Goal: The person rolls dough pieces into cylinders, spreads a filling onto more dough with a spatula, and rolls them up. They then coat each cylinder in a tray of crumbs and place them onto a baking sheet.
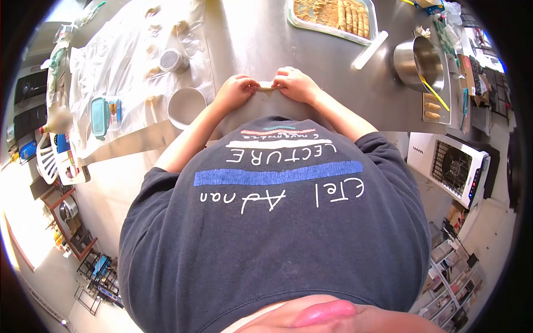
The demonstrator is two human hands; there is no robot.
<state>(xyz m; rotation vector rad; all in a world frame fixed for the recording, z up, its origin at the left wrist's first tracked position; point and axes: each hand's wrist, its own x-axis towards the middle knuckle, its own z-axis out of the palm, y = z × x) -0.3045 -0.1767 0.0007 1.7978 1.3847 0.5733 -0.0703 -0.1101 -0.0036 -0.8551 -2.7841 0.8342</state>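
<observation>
Close to the near edge of the steel table (244,33), my left hand (237,91) and my right hand (295,84) pinch the two ends of a short pale dough strip (267,86). The fingers of both hands are closed on it, and its ends are hidden behind the fingertips. Beside my left forearm stands a pale round bowl (187,89). Farther off to the right is a rectangular tray (333,37) holding brown crumbs and several finger-shaped rolls (353,18) in a row.
Clear plastic sheeting (127,50) covers the table's left side, with a grey-lidded jar (174,61) and a teal-lidded box (100,118) on it. Rightward lie a white cylinder (370,50) and a steel bowl (407,58) with a yellow-handled utensil (434,93). A white oven-like appliance (447,164) stands lower right.
</observation>
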